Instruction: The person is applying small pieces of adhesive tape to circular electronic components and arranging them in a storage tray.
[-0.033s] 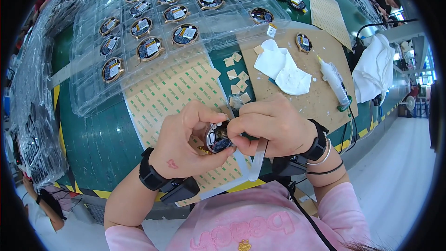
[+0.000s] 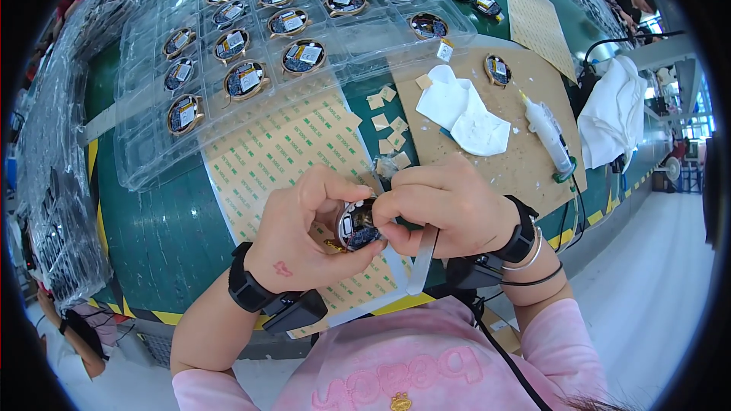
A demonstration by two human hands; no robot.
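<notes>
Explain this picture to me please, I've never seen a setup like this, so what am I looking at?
There's no robot here, just a person's two bare hands. The view comes from a wide fisheye camera worn on their head, looking down, so straight edges bend.

The left hand has its grip around a round case with electronics inside. The right hand has its fingertips at the case's edge, and a pale flat strip sticks out below it.

On the green bench sits a clear plastic tray of similar round cases. Nearer are a tan printed sheet and small tan squares. To the right, a white corded tool and white wipes lie on a brown board.
</notes>
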